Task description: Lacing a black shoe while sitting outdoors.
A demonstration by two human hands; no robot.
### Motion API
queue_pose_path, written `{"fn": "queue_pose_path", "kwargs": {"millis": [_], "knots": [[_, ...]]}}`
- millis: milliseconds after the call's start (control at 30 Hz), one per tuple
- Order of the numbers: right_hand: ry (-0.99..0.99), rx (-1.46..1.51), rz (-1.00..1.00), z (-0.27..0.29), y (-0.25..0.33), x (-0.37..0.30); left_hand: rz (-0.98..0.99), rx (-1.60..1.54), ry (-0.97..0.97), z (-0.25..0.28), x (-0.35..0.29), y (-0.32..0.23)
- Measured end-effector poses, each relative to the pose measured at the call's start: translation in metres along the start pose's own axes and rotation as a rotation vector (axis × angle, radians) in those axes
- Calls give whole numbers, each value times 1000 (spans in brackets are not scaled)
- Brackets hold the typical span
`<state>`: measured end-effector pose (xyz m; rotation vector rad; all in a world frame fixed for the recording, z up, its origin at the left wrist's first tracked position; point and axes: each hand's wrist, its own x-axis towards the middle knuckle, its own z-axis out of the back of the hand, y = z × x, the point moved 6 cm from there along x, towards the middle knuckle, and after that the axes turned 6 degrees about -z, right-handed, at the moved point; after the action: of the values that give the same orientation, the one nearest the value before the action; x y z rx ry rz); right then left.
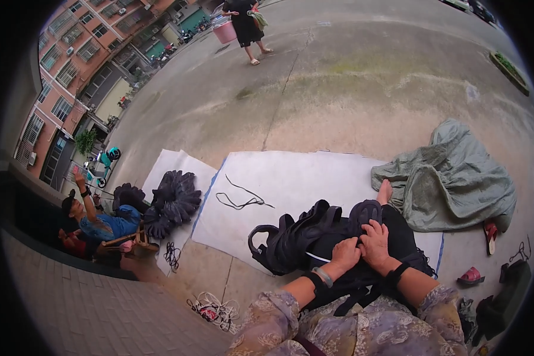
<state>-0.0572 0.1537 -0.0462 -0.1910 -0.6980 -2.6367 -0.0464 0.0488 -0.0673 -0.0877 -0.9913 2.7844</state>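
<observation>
My left hand (345,255) is closed over my lap, its fingertips meeting those of my right hand; what they pinch is too small to tell. My right hand (375,243) has bent fingers on the lower edge of a black padded piece with a rounded top (365,215). Left of it, a row of similar black strap-like pieces (299,231) lies across my legs, one end curling into a loop (260,236). Black fabric covers my lap beneath both hands.
A white sheet (302,178) with a loose dark cord (243,200) lies ahead. A grey-green cloth sack (457,184) and red slippers (471,276) are at right. At left, a seated person (110,219) sits near dark bundled pieces (175,202). Another person (247,26) stands far ahead with a pink bucket.
</observation>
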Motion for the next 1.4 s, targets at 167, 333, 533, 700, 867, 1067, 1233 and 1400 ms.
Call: {"fn": "queue_pose_path", "kwargs": {"millis": [167,333,533,700,867,1067,1233,1400], "knots": [[51,-18,6,-4,-1,3,8,-171,14,-1,6,11],[88,-107,44,-1,11,12,-23,-218,-9,5,11,15],[151,-419,136,11,23,8,-17,-32,11,3,3,3],[113,-476,92,73,-58,-55,-19,53,88,1,-2,-6],[336,-670,-620,153,-216,-163,-48,26,67,8,-2,-11],[554,-551,-551,114,-224,-182,-140,-52,-96,29,6,-7],[197,-220,-265,87,-126,-87,-302,320,-195,54,20,-7],[175,-102,-136,64,-74,-45,-371,482,-35,46,37,7]]}}
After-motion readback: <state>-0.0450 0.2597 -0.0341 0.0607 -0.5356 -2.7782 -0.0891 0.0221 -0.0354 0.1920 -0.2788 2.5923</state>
